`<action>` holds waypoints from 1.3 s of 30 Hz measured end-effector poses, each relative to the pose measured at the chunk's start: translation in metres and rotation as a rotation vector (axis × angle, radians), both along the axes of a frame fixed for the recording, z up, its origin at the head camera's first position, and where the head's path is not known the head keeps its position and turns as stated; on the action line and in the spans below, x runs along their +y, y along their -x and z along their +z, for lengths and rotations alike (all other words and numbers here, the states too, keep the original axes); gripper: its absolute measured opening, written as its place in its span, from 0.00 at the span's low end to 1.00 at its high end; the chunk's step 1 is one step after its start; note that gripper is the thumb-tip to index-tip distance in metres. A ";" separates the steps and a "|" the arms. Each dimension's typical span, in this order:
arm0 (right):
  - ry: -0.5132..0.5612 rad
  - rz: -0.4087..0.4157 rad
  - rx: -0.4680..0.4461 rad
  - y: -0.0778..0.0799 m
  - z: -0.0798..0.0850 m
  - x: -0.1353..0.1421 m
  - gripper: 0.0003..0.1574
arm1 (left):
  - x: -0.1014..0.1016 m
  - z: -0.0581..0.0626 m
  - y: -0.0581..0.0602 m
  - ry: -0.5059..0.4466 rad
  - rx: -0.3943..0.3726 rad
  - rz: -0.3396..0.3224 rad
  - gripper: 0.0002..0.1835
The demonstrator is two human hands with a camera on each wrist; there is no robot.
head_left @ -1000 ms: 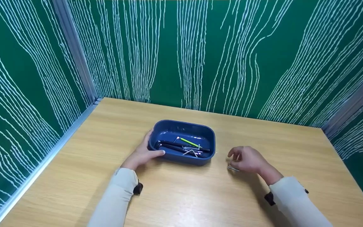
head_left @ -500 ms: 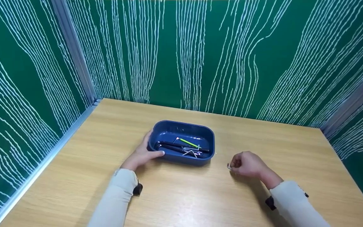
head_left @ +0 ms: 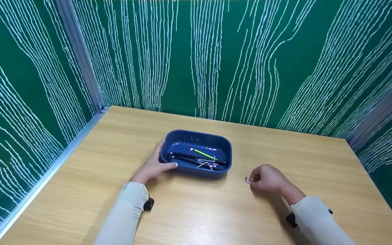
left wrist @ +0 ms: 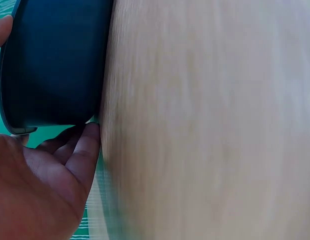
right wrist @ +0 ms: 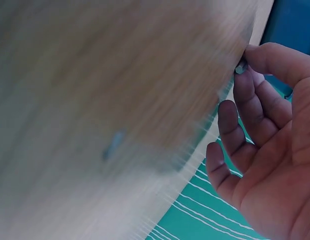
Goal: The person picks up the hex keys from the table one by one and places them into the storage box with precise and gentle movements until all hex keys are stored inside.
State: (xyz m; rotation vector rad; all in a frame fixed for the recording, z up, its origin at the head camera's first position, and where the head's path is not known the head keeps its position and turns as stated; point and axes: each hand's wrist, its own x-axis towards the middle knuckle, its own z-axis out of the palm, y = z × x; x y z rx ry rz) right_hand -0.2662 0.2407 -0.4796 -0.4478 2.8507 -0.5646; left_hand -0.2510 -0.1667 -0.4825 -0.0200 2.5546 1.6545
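Observation:
A dark blue plastic box (head_left: 196, 172) stands on the table. My left hand (head_left: 152, 166) grips its left end, the thumb over the near rim; in the left wrist view the fingers (left wrist: 85, 150) lie against the end wall. Inside the box are long black items (head_left: 185, 156), a hex key with a yellow-green sleeve (head_left: 203, 153) and several thin silver bent pieces (head_left: 205, 164). Right of the box, my right hand (head_left: 269, 178) pinches a small silver hex key (head_left: 247, 180) between thumb and fingers, low over the tabletop. The right wrist view shows its hexagonal end (right wrist: 239, 69).
The wooden table (head_left: 196, 211) meets green walls (head_left: 179, 68) with wavy white lines at its back and sides. A metal frame post (head_left: 80, 51) rises at the back left corner. Wrist cameras (head_left: 149, 203) sit on both sleeves.
My right hand has picked up the silver hex key from the table and shifted slightly toward me, its fingers closing round it. The left hand and the box have stayed in place.

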 end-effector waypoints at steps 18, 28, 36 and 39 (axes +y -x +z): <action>0.091 -0.027 0.003 0.007 0.008 -0.009 0.05 | -0.002 -0.002 0.000 -0.014 0.011 -0.011 0.53; 0.144 -0.035 0.035 0.013 0.014 -0.011 0.03 | -0.002 -0.003 0.001 -0.018 0.032 -0.032 0.54; 0.213 -0.072 0.083 0.017 0.022 -0.014 0.06 | -0.002 -0.003 0.002 -0.025 0.053 -0.033 0.53; 0.244 -0.085 0.106 0.018 0.025 -0.016 0.07 | -0.002 -0.004 0.002 -0.025 0.057 -0.036 0.53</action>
